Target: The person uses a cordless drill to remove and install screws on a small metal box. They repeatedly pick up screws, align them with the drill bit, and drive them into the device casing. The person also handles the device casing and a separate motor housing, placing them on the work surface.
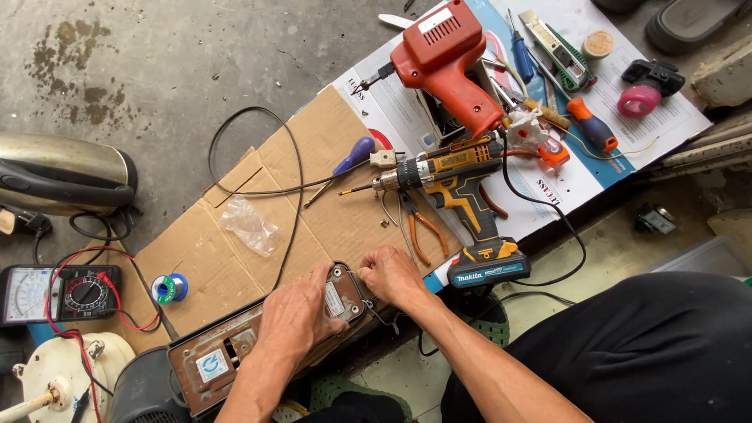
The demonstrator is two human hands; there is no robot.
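1. One sheet of flattened cardboard [235, 258] lies on the concrete floor as a work mat and carries most of the loose items.
2. One brown rectangular appliance base [227, 356], underside up, rests at the near edge of the cardboard, directly under both hands; tilted this way, its plate and screw corners face the person.
3. One left hand [294, 313] lies palm-down across the far end of the base, fingers spread and pressing rather than wrapped around it, apparently to steady it.
4. One right hand [389, 274] is clenched at the base's far right corner, fingertips pinched on something small there; what it pinches cannot be made out.
5. One yellow-and-black cordless drill [462, 188] lies on its side just beyond the right hand, within easy reach.
6. One red soldering gun [446, 63] rests farther off on a printed sheet.
7. One analogue multimeter [59, 294] sits left, leads trailing.
8. One pair of orange-handled pliers [423, 231] lies beside the drill.
9. One solder spool [169, 287] stands on the cardboard's left edge.
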